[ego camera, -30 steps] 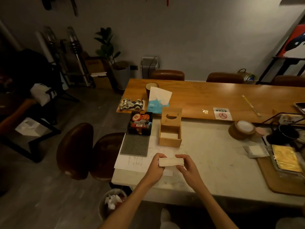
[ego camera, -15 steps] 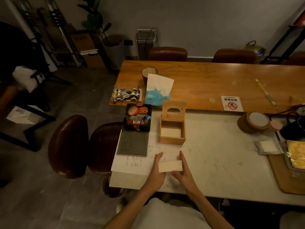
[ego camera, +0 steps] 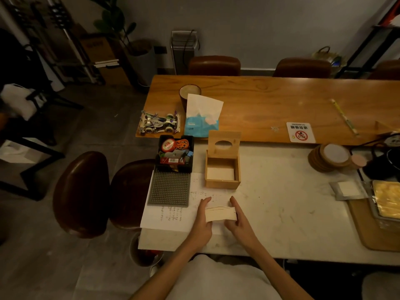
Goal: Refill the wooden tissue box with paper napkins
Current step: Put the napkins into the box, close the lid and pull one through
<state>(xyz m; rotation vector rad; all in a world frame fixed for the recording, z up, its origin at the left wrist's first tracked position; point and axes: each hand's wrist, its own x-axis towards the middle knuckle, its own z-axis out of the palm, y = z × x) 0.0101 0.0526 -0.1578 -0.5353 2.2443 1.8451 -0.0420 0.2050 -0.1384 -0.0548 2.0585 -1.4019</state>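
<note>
Already the wooden tissue box (ego camera: 223, 169) is standing open on the white tabletop (ego camera: 281, 202), its lid tipped up behind it and a low layer of pale napkins showing at the bottom, so refilling seems partly done. A further stack of paper napkins (ego camera: 220, 213) is waiting just short of the box. The left hand (ego camera: 202, 221) and right hand (ego camera: 239, 224) are pressing flat against its two ends, fingers extended rather than curled, squaring it between the palms.
</note>
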